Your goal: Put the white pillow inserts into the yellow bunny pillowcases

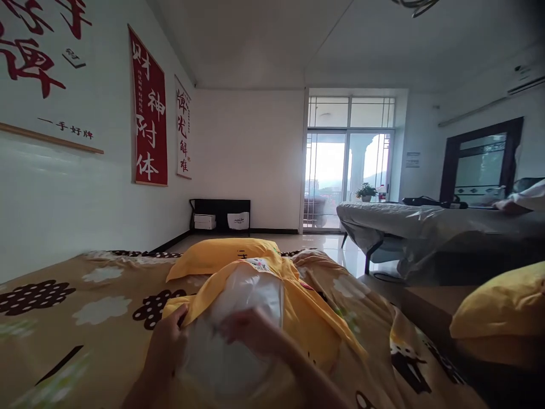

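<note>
A white pillow [225, 363] lies on the bed in front of me, partly inside a yellow pillowcase [315, 335]. The pillowcase's opening is spread around the pillow's sides. At its left edge, my left hand [170, 329] is closed on the yellow cloth. My right hand [251, 329] is over the middle of the white pillow, its fingers smeared by motion, so I cannot tell whether they grip it. Just beyond, a second yellow pillow [204, 258] lies flat on the brown patterned bedsheet [106, 341].
To the right, another yellow pillow [506, 301] rests beside the bed. A plastic-covered table [383, 216] stands further back, with a potted plant [366, 191] near it and a person's arm [515, 201] at its right end. A low black shelf [219, 207] is by the far wall.
</note>
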Tool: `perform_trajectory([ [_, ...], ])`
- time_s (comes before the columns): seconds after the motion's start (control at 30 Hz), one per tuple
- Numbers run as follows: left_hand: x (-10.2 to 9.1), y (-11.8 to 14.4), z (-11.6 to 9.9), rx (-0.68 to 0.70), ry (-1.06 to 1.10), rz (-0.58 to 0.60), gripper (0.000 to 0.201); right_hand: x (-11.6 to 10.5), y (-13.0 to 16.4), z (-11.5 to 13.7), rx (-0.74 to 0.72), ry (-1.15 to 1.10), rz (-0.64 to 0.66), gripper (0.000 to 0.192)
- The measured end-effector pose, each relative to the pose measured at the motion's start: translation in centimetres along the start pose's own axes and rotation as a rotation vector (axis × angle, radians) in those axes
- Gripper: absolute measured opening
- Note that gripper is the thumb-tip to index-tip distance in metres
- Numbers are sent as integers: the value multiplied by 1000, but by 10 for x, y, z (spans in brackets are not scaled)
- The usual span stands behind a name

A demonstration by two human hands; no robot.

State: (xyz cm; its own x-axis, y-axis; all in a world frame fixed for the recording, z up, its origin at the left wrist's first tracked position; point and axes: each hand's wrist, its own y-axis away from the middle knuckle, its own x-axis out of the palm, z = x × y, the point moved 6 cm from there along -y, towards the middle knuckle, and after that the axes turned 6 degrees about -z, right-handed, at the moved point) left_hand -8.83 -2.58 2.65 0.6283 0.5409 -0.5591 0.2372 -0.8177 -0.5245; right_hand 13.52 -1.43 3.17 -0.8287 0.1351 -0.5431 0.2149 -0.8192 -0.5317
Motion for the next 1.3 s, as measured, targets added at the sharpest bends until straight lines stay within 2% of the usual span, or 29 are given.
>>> perform_trajectory([
  [0.03,1,4,3,1,-36,43,36,-20,-8,-10,68,111,-33,27],
  [0.07,3,8,7,-1,-78,77,35,-44,-15,-20,157,286,-136,30],
  [0.13,7,17,15,-17,-171,113,35,-83,-25,-40,280,487,-283,39],
  [0.2,15,26,22,-21,-247,153,36,-100,-31,-59,351,588,-318,48],
  [0.27,23,34,26,3,-295,211,37,-97,-36,-80,411,648,-265,48],
  [0.33,25,40,29,25,-321,240,39,-85,-40,-97,463,685,-204,42],
  [0.43,13,47,39,6,-288,221,35,-66,-40,-106,486,727,-151,37],
  [0.5,-5,49,44,20,-222,143,30,-61,-33,-98,458,746,-141,39],
  [0.57,-25,44,43,59,-175,52,27,-64,-23,-76,405,788,-157,48],
  [0.67,-40,20,19,107,-150,-21,39,-75,-22,-15,215,876,-272,65],
  [0.7,-40,8,4,127,-141,-40,45,-78,-27,7,166,868,-323,65],
  [0.77,-32,-15,-34,190,-122,-80,60,-81,-42,35,206,832,-387,72],
  [0.8,-29,-24,-56,272,-138,-163,67,-80,-50,46,182,820,-416,75],
  [0.83,-23,-30,-76,366,-162,-211,67,-76,-56,56,80,828,-431,73],
  [0.9,-12,-35,-101,482,-219,-333,67,-68,-58,59,11,825,-481,70],
  [0.97,-1,-36,-105,521,-284,-361,67,-60,-52,46,5,812,-508,68],
  [1.03,10,-37,-91,484,-343,-304,67,-51,-46,23,22,779,-455,66],
  [1.1,17,-36,-64,409,-388,-223,66,-43,-44,-9,87,713,-329,64],
  [1.23,25,-19,5,266,-450,-60,61,-44,-49,-76,346,632,-193,71],
  [1.3,31,-4,42,126,-459,51,58,-44,-57,-100,421,687,-126,72],
])
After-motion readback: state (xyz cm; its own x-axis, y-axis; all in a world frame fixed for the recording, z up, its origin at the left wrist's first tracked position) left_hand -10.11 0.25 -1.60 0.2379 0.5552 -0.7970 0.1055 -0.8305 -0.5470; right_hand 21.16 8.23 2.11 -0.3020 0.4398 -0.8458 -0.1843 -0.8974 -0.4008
